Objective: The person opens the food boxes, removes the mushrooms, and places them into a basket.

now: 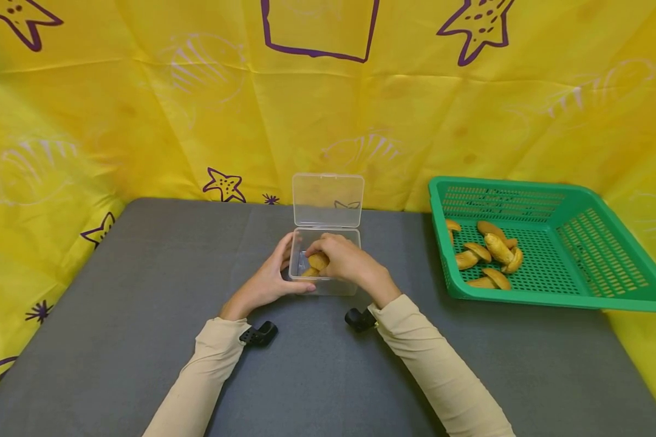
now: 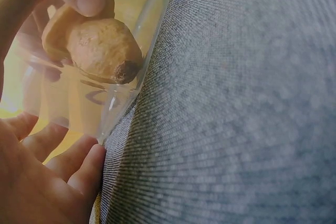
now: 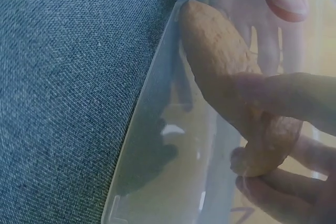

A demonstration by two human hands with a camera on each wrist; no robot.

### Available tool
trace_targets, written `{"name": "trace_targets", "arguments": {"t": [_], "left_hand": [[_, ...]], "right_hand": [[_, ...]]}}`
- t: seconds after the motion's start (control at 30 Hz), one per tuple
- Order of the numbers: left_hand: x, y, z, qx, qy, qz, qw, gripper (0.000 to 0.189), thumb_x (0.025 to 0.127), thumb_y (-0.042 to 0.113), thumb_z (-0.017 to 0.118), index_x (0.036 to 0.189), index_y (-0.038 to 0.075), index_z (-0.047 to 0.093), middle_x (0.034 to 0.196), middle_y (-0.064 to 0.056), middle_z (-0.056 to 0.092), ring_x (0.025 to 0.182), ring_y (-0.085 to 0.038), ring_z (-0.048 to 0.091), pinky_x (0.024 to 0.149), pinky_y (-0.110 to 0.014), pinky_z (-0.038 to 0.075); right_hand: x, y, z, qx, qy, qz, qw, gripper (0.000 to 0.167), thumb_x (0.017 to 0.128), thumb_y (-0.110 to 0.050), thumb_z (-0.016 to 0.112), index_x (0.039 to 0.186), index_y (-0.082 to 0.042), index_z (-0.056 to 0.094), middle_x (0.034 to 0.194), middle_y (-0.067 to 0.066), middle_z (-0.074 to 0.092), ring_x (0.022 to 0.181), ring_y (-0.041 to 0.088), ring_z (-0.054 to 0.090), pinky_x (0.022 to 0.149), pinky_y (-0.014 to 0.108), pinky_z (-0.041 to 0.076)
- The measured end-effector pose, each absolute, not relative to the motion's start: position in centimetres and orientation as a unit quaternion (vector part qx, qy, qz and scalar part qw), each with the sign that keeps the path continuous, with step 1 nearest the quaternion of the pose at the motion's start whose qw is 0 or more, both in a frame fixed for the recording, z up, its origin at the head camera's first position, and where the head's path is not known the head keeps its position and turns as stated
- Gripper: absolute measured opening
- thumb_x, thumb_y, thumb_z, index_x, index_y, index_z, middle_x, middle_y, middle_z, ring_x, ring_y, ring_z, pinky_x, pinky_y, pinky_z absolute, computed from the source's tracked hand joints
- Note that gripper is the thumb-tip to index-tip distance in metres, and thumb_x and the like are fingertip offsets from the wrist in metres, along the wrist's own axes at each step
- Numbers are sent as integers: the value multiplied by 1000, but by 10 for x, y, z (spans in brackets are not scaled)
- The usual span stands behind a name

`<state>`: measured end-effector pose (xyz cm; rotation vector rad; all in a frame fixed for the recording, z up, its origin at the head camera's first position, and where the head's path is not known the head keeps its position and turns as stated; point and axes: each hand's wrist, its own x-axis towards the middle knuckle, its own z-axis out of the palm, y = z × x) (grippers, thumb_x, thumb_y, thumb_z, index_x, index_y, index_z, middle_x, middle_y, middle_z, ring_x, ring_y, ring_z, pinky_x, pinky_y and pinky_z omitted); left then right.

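A clear plastic box stands in the middle of the grey table, its hinged lid raised at the back. My left hand grips the box's left side, thumb along the front wall and fingers around the side. Inside the box, my right hand holds a brown mushroom between thumb and fingers. In the right wrist view that mushroom shows through the clear wall, lying slantwise. Another mushroom shows at the front of the box, and the left wrist view has a thick-stemmed mushroom behind the wall.
To the right stands a green plastic basket with several brown mushrooms grouped in its left half. A yellow cloth with sea-creature drawings hangs behind the table. Each wrist carries a black camera mount.
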<state>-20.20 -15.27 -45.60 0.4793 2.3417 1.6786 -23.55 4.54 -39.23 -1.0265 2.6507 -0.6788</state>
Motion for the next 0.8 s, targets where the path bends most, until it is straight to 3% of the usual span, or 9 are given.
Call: {"name": "trace_targets", "arguments": {"t": [0.3,0.8], "left_hand": [[-203,-153,-458,167,795,573,110,111,79,18,85,159,23,8,165,-11,17,148,-35,31,117,-56,29],[-204,-155,-458,166,796,570,114,109,80,21,84,159,21,9,167,-9,14,149,-33,28,119,-55,26]], "right_hand": [[-235,46,-393,-355,901,-227,102,40,81,-12,82,119,-6,71,114,8,72,95,20,62,85,34,51],[-236,53,-391,-399,877,-258,65,40,85,-13,79,123,-5,68,119,8,69,98,18,61,84,32,50]]}}
